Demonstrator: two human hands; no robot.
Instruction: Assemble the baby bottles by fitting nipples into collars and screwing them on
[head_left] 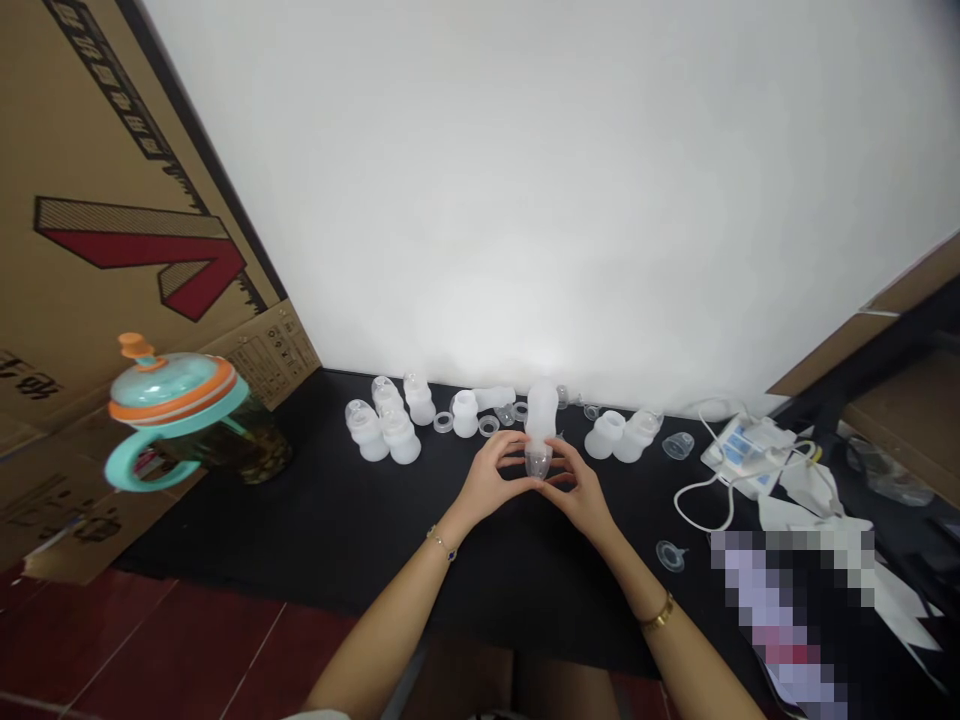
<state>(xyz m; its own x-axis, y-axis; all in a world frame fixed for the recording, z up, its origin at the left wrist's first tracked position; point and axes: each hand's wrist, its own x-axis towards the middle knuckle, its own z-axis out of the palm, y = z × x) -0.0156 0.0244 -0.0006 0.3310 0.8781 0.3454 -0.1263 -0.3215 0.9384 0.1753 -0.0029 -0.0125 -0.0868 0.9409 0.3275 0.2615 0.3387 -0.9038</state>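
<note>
A frosted white bottle (541,412) with a clear cap points cap-down above the black table, near its middle. My left hand (495,472) grips the cap end from the left, fingers curled round it. From the right, my right hand (577,487) holds the same end, its thumb near the left thumb at the cap's tip. Several capped bottles (401,437) stand to the left of my hands. An uncapped bottle (465,413) stands behind my left hand, beside loose rings (443,422). Right of my hands are an open bottle (604,435) and a capped one (643,436).
A large teal-and-orange lidded jug (176,395) stands at the left by a cardboard box (90,290). On the right lie a clear cap (678,445), a clear nipple piece (671,556), a white power strip with cables (750,455) and a pixelated object (784,620).
</note>
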